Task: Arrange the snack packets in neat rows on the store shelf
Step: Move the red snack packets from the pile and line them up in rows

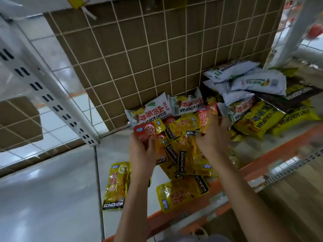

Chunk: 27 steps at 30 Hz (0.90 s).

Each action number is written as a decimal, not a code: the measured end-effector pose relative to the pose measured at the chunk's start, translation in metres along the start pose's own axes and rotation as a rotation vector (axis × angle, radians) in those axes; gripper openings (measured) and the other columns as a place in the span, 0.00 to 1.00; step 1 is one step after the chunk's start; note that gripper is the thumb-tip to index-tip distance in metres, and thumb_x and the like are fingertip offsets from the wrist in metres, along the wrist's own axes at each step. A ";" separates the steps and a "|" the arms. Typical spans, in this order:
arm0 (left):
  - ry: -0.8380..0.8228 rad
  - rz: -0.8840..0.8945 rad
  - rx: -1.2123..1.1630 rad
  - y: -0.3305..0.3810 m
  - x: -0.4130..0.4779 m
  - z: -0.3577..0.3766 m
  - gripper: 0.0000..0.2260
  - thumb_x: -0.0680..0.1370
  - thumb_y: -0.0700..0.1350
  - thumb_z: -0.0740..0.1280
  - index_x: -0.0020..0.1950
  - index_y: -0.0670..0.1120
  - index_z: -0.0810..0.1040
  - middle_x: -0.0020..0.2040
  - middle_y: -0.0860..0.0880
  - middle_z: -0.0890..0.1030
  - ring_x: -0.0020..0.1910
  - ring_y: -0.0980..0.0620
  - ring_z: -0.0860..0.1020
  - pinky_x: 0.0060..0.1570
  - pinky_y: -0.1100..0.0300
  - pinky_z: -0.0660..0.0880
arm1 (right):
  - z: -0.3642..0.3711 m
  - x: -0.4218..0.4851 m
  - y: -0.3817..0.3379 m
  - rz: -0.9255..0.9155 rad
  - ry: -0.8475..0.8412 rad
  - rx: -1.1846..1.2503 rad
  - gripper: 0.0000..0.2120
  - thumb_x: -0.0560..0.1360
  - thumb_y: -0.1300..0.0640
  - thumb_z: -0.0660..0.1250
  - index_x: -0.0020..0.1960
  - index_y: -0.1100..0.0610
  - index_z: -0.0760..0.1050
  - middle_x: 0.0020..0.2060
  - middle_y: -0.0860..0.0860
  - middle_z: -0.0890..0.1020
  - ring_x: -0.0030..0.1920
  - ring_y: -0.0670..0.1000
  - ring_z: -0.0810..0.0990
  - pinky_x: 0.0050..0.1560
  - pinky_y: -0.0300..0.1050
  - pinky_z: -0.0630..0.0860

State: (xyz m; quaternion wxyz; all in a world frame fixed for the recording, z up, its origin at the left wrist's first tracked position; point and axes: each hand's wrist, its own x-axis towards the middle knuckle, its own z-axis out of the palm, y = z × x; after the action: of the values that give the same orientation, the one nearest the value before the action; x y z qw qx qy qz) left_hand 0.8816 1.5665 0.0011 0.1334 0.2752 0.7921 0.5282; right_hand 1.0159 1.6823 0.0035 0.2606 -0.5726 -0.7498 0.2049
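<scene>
A loose heap of yellow Konchew snack packets (185, 154) lies on the white shelf (122, 154), with some red-orange ones mixed in. My left hand (142, 151) grips a red-orange packet (146, 132) at the heap's left edge. My right hand (214, 137) holds another red-orange packet (207, 115) at the heap's right side. Two yellow packets lie apart near the front edge, one (116, 186) on the left, one (181, 193) to the right. White Shanyaobopian bags (152, 110) lean at the back by the grid.
A wire grid panel (157, 49) backs the shelf and another closes its left side. More white bags (258, 81) and large yellow bags (260, 121) are piled at the right. An orange rail (272, 154) edges the shelf front. A white slotted upright (43, 88) runs along the left.
</scene>
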 end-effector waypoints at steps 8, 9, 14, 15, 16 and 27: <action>-0.100 -0.401 -0.581 0.001 -0.001 -0.011 0.12 0.77 0.51 0.67 0.60 0.51 0.75 0.52 0.45 0.84 0.49 0.45 0.84 0.47 0.47 0.81 | 0.011 -0.044 -0.056 -0.304 -0.350 0.504 0.27 0.70 0.58 0.71 0.65 0.52 0.65 0.56 0.46 0.70 0.52 0.41 0.73 0.49 0.26 0.71; -0.096 -0.408 -0.605 0.000 0.000 -0.015 0.13 0.77 0.50 0.68 0.61 0.49 0.75 0.53 0.44 0.84 0.49 0.45 0.84 0.46 0.48 0.81 | 0.016 -0.048 -0.059 -0.313 -0.422 0.501 0.28 0.71 0.58 0.71 0.67 0.52 0.62 0.54 0.44 0.71 0.52 0.44 0.75 0.47 0.27 0.71; 0.115 -0.349 -0.501 -0.014 -0.001 -0.030 0.17 0.73 0.39 0.72 0.60 0.45 0.75 0.51 0.40 0.83 0.49 0.39 0.82 0.48 0.39 0.79 | 0.033 -0.055 -0.059 -0.349 -0.468 0.489 0.31 0.74 0.49 0.68 0.71 0.53 0.58 0.48 0.47 0.77 0.49 0.44 0.76 0.45 0.28 0.70; 0.160 -0.349 -0.505 -0.016 -0.002 -0.034 0.17 0.72 0.38 0.73 0.60 0.44 0.75 0.51 0.40 0.83 0.49 0.38 0.82 0.48 0.39 0.79 | 0.035 -0.053 -0.055 -0.342 -0.431 0.429 0.28 0.74 0.48 0.66 0.70 0.53 0.61 0.48 0.48 0.77 0.51 0.47 0.76 0.47 0.32 0.71; 0.193 -0.345 -0.514 -0.019 -0.002 -0.038 0.18 0.72 0.38 0.73 0.60 0.44 0.75 0.51 0.40 0.83 0.49 0.37 0.82 0.48 0.38 0.79 | 0.037 -0.051 -0.051 -0.340 -0.405 0.304 0.25 0.75 0.48 0.65 0.68 0.54 0.64 0.51 0.49 0.77 0.55 0.50 0.75 0.50 0.37 0.70; 0.275 -0.357 -0.512 -0.032 -0.013 -0.047 0.20 0.69 0.41 0.76 0.58 0.48 0.75 0.51 0.42 0.83 0.48 0.40 0.83 0.48 0.36 0.79 | 0.072 -0.065 -0.036 -0.478 -0.115 -0.234 0.23 0.63 0.58 0.75 0.57 0.61 0.77 0.49 0.57 0.79 0.49 0.61 0.76 0.47 0.55 0.75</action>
State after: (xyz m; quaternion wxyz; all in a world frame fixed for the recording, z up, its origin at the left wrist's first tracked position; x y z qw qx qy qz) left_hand 0.8593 1.5143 -0.0099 0.1804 0.0160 0.6801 0.7104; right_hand 0.9575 1.6098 -0.0411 0.1905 -0.3931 -0.8958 0.0816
